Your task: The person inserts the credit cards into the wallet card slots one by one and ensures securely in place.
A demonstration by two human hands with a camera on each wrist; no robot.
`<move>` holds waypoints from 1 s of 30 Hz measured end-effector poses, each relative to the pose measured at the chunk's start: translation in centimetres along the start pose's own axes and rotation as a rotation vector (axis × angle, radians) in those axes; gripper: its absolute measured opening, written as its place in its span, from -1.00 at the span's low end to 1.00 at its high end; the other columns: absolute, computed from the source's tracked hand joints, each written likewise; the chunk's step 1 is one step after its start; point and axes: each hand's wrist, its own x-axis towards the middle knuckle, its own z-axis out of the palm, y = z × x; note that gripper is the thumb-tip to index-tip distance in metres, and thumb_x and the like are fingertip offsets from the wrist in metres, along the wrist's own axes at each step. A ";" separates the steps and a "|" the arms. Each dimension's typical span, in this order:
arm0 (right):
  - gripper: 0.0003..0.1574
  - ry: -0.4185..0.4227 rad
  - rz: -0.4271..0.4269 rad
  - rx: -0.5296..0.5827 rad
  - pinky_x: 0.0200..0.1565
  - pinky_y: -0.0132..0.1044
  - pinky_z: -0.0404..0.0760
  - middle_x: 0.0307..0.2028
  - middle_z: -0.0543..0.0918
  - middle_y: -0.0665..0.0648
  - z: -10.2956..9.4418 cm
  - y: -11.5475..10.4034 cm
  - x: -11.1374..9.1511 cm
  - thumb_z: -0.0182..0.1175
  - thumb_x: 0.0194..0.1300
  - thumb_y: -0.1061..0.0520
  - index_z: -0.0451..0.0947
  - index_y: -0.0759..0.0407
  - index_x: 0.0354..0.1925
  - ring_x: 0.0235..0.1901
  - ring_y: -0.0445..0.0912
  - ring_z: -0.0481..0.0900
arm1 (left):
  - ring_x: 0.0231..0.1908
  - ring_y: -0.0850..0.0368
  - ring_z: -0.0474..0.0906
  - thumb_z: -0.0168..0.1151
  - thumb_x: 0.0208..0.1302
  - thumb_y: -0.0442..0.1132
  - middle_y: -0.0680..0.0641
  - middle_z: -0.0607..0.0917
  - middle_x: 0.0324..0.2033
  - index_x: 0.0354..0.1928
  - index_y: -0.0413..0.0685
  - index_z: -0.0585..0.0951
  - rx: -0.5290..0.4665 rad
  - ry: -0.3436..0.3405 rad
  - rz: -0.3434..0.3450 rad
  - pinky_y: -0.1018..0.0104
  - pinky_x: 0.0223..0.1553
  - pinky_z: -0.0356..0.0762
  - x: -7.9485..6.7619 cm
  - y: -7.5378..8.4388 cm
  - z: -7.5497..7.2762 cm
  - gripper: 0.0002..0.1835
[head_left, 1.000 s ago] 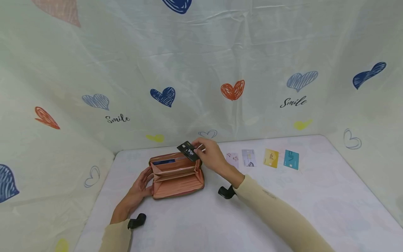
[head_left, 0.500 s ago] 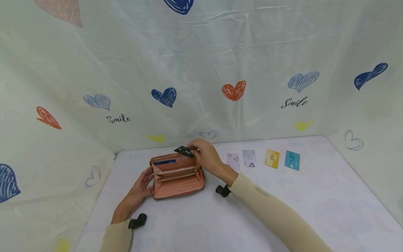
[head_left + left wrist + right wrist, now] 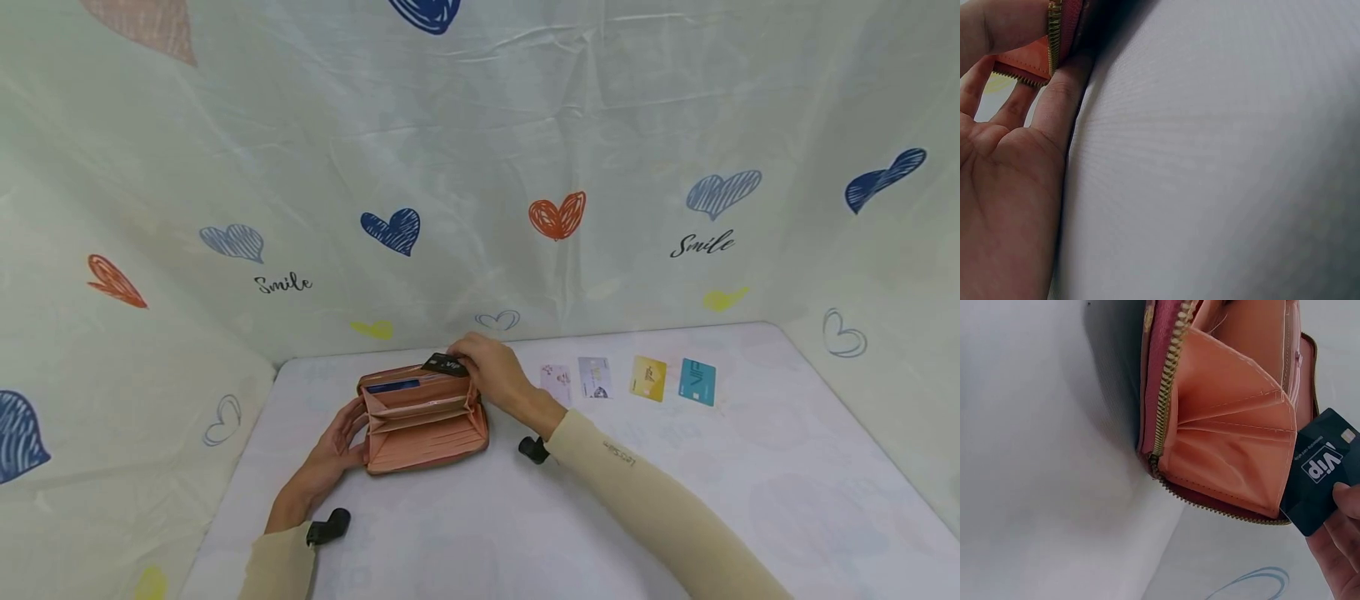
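A salmon-pink zip wallet (image 3: 427, 444) stands unzipped on the table, its pleated compartments facing me. My left hand (image 3: 327, 454) grips the wallet's left end; in the left wrist view the fingers (image 3: 1060, 97) lie around its brass-zipped edge. My right hand (image 3: 491, 372) pinches a black VIP card (image 3: 442, 364) at the wallet's back right. In the right wrist view the card (image 3: 1319, 469) overlaps the rear panel's outer corner, the thumb across its face. A dark blue card (image 3: 393, 386) sits in a slot at the back left of the wallet.
Right of the wallet several cards lie in a row: a pale pink card (image 3: 556, 384), a silver card (image 3: 595, 377), a yellow card (image 3: 648, 378) and a teal card (image 3: 697, 382). Behind the table (image 3: 600, 500) hangs a white sheet (image 3: 465, 167) printed with hearts.
The right hand has moved slightly left with the black card, lowering it toward the wallet's back section and changing its tilt. The left hand and the wallet stay in place.
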 end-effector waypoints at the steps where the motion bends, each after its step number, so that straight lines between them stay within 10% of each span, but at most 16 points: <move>1: -0.74 -0.007 -0.014 -0.020 -0.02 -0.20 0.73 -0.07 0.75 0.07 0.0 0.1 0.0 0.23 0.49 0.35 0.74 0.16 0.04 -0.06 -0.05 0.76 | 0.30 0.66 0.18 0.37 0.23 -0.58 -0.28 -0.10 0.67 0.70 -0.16 -0.13 0.000 0.001 -0.002 0.65 0.24 0.34 0.0 0.0 0.0 0.15; 11: -0.67 -0.122 -0.091 -0.180 -0.14 -0.29 0.73 -0.12 0.70 0.04 0.2 -0.2 0.8 0.27 0.45 0.39 0.75 0.09 0.05 -0.16 -0.12 0.76 | 0.32 0.66 0.20 0.33 0.15 -0.66 -0.29 -0.12 0.66 0.70 -0.17 -0.15 -0.019 0.003 -0.018 0.64 0.24 0.36 0.1 0.0 0.0 0.19; 21: -0.64 -0.252 -0.066 -0.277 -0.14 -0.24 0.74 -0.10 0.66 0.06 0.6 -1.0 1.3 0.22 0.49 0.37 0.75 0.07 0.09 -0.07 -0.07 0.75 | 0.63 -0.31 -0.21 0.37 0.21 -0.59 -0.25 -0.10 0.68 0.71 -0.15 -0.13 0.002 0.012 -0.035 0.68 0.22 0.32 0.1 0.4 0.1 0.16; 25: -0.62 -0.270 -0.062 -0.300 -0.16 -0.23 0.74 -0.10 0.66 0.07 0.7 -1.1 1.5 0.24 0.46 0.39 0.75 0.05 0.10 -0.07 -0.06 0.75 | 0.62 -0.16 -0.09 0.36 0.21 -0.60 -0.26 -0.10 0.68 0.70 -0.15 -0.13 0.003 0.010 -0.024 0.66 0.23 0.34 0.1 0.3 0.1 0.16; 30: -0.57 -0.297 -0.059 -0.325 -0.14 -0.23 0.74 -0.07 0.68 0.06 0.9 -1.1 1.6 0.25 0.45 0.40 0.74 0.05 0.15 -0.06 -0.06 0.75 | 0.40 0.51 0.16 0.35 0.18 -0.62 -0.29 -0.11 0.67 0.70 -0.17 -0.13 -0.005 0.003 -0.007 0.64 0.24 0.36 0.1 0.0 0.1 0.16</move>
